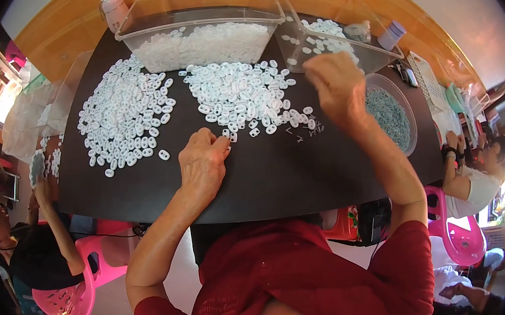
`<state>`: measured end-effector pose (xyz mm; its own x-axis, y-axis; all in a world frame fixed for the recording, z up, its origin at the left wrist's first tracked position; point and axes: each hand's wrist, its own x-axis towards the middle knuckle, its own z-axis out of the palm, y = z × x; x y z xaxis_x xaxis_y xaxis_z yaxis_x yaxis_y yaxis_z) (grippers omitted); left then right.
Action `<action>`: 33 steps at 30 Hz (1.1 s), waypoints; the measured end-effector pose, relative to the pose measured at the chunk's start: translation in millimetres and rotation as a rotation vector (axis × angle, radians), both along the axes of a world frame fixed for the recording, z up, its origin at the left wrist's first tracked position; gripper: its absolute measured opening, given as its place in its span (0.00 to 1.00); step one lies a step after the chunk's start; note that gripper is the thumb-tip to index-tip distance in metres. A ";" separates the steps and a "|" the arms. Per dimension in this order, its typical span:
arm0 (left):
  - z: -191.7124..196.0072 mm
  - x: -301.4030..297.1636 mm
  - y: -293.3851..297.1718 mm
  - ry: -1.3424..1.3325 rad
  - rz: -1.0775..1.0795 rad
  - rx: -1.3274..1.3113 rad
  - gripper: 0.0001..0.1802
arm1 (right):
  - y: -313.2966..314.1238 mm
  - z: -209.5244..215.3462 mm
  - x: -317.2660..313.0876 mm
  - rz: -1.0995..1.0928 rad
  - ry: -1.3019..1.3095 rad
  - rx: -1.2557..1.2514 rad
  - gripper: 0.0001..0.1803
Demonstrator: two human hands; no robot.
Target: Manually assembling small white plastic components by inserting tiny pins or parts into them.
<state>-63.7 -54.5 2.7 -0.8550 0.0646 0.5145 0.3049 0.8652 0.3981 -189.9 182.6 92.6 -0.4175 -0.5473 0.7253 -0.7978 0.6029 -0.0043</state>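
left pile point(126, 112) of white pieces: set apart, maybe to keep batches separate | left hand point(200, 161): fingers curled at mid pile point(237, 92), grip unclear | pins point(313, 132): loose, likely for reach | right hand point(338, 85): raised by bin point(376, 56), fingers bent, hold can't tell | tub point(413, 121): within reach

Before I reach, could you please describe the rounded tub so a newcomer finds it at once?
Find the dark table, then the right hand. Just right of it sits the rounded tub; unlike the rectangular bins, it holds grey-green pieces.

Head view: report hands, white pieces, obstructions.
Left hand near white pieces, grasp unclear. Right hand raised, grasp unclear. Pieces heaped in two piles on table. Right forearm partly hides tub.
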 end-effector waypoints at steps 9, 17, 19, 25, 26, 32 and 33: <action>10.2 -2.5 -0.4 -0.120 -0.055 -0.047 0.09 | 8.4 -54.3 45.6 0.107 -0.310 -0.022 0.09; 12.9 9.8 1.4 -0.162 -0.068 0.077 0.12 | 13.5 -69.3 55.7 0.015 -0.358 0.023 0.06; 13.3 16.9 3.5 -0.097 -0.068 0.206 0.11 | 9.3 -74.4 54.3 0.011 -0.323 0.044 0.06; 20.0 33.2 1.3 -0.093 -0.054 0.465 0.08 | 3.1 -79.7 47.4 0.015 -0.252 0.146 0.08; 19.1 35.2 1.8 -0.092 -0.050 0.465 0.08 | 1.9 -79.5 47.2 0.021 -0.243 0.162 0.09; 19.3 43.1 4.6 -0.346 -0.017 1.075 0.03 | -9.7 -67.2 56.5 0.102 -0.210 0.105 0.08; 21.8 42.0 7.8 -0.393 -0.041 1.229 0.04 | -12.0 -64.1 58.5 0.111 -0.214 0.102 0.08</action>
<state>-21.7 -46.7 24.5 -0.9704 -0.2397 -0.0298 0.0036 -0.1375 0.9905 -131.4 170.6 28.5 -0.4889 -0.6639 0.5658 -0.8464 0.5179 -0.1236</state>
